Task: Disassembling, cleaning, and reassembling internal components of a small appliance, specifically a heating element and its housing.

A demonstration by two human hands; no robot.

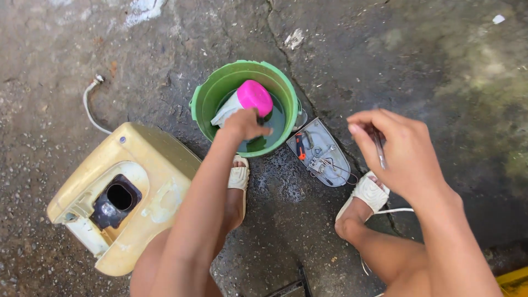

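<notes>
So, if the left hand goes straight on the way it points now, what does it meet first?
Most likely the pink-capped white bottle in the green bucket: the left hand reaches into it, fingers nearly at the bottle. Depth is unclear; it may already touch.

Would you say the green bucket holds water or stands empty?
It holds water: the green bucket shows a dark, reflective surface partway up, with the pink-capped bottle lying in it.

The left hand point(246, 124) covers part of the pink-capped bottle point(245, 102) in the green bucket point(204, 99), so its grip is unclear. The right hand point(397, 147) hides most of a thin metal tool point(379, 149), too blurred to identify. Small parts in the grey tray point(320, 151) are too tiny to name. A dark object point(291, 287) is cut off by the bottom edge.
</notes>
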